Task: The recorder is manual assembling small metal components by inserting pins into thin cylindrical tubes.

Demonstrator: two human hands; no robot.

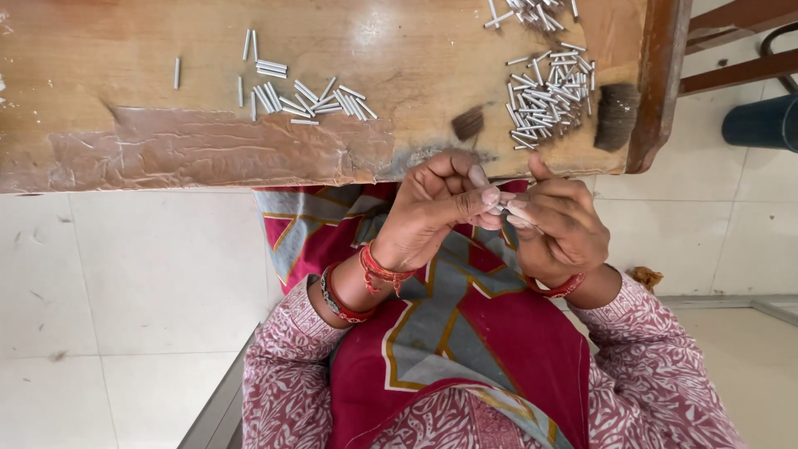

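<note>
Left hand: fingers curled, grip pinching one end of a small white tube. Right hand: grip pinching the tube's other end; both hands meet at frame centre, just below the surface edge, above a red patterned cloth. Dense pile of white tubes on the surface at 1 o'clock of the hands. Looser scatter of tubes at 10 o'clock. Third heap at the top edge.

You look steeply down from one head-worn camera, close over your lap, the worktop edge lying far ahead.
</note>
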